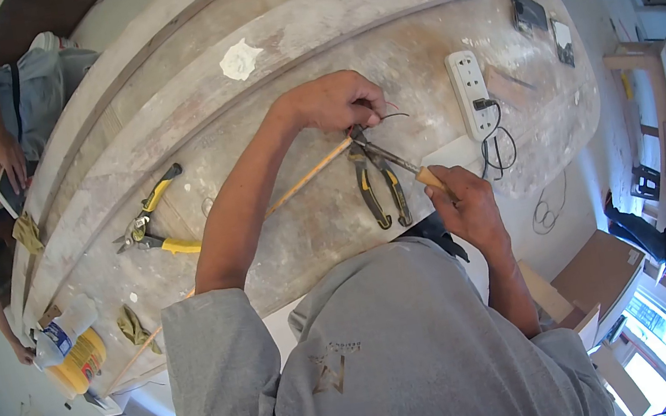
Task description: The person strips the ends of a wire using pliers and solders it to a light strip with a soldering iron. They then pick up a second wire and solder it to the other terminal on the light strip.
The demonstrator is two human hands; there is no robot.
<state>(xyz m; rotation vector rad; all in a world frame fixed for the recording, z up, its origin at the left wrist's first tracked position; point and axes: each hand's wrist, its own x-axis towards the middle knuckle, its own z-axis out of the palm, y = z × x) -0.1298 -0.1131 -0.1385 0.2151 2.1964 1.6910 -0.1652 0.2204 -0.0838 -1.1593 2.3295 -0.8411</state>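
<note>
My left hand (347,103) is closed in a pinch above the table, with thin red and black wires (396,113) sticking out past the fingertips. My right hand (467,202) grips a tool with a wooden handle (431,178) and a slim metal shaft; its tip reaches the spot just below my left fingers. Pliers (379,187) with black and yellow handles lie there, jaws towards my left hand. A long thin orange-brown strip (307,179) runs from that spot under my left forearm to the lower left. What exactly the fingertips cover is hidden.
Yellow-handled snips (153,217) lie left of my forearm. A white power strip (469,90) with a black cable and two phone-like devices (528,10) are at right. Curved beams (304,25) cross the far side. A co-worker's hand (9,162), holding a phone, and bottles (83,361) are at left.
</note>
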